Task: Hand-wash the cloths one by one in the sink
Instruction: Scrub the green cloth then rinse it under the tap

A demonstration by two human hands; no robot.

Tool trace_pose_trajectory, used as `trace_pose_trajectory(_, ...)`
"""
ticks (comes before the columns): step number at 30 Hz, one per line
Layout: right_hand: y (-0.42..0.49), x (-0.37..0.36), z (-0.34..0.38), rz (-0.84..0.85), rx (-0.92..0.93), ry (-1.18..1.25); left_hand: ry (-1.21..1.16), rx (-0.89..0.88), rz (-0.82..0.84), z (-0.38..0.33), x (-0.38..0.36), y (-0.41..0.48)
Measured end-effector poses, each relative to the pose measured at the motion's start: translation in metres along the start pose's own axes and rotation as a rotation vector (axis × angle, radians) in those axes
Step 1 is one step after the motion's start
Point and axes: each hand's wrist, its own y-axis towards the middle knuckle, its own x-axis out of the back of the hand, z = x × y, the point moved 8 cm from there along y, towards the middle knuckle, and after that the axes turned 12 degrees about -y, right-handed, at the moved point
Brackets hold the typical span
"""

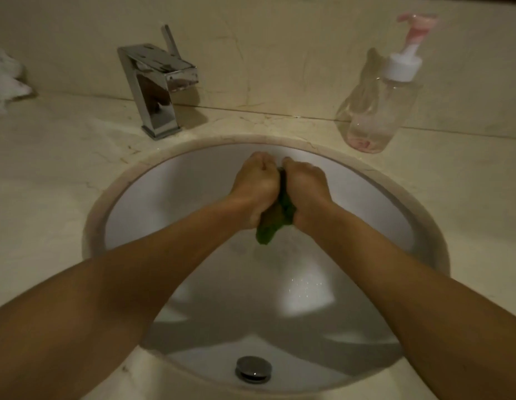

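We see both hands balled into fists around one green cloth [279,219], pressed knuckle to knuckle over the far half of the sink [152,197]. The left hand [255,187] and the right hand [304,187] are each clenched tight on the cloth, so that only a dark strip of it shows between them and a crumpled green tail hangs out beneath the heels of the palms, above the white bowl and not touching it as far as we can tell. Both bare forearms run back from the grip toward us, crossing the near rim on either side. Below the grip, small bright droplets glint on the basin wall, and nearer to us still sits the round metal drain [253,368]. Beyond the grip and off to the left, a square chrome faucet [157,88] stands on the pale stone counter [48,174], its spout pointing right. Beyond the grip to the right stands a clear pump bottle [380,111] with a white collar and pink pump head, a little pink liquid at its bottom. Far to the left of the hands, at the frame's edge, lies a bunched white cloth [5,79] on the counter.
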Motion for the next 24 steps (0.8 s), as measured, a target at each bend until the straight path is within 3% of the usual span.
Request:
trace_pose_trajectory(4,0.001,0.009,-0.002,0.034,-0.016,0.094,0.033,-0.091,0.028,-0.003,-0.016,-0.003)
trace_pose_trajectory(9,-0.014,-0.024,0.000,0.099,0.035,-0.056,-0.010,-0.042,-0.078,-0.003,0.024,0.016)
trace_pose_trajectory(13,0.011,0.004,-0.007,0.065,-0.066,0.080,-0.116,0.070,-0.057,0.003,-0.019,-0.010)
trace_pose_trajectory(16,0.013,0.000,-0.018,0.093,-0.152,0.144,-0.026,-0.001,0.021,0.007,-0.024,-0.002)
trace_pose_trajectory(20,-0.008,-0.018,-0.006,0.135,0.020,-0.055,0.088,-0.049,-0.101,0.004,0.022,0.024)
trace_pose_trajectory(24,0.008,-0.004,-0.001,0.165,0.026,-0.344,0.294,-0.021,0.105,0.009,0.010,0.026)
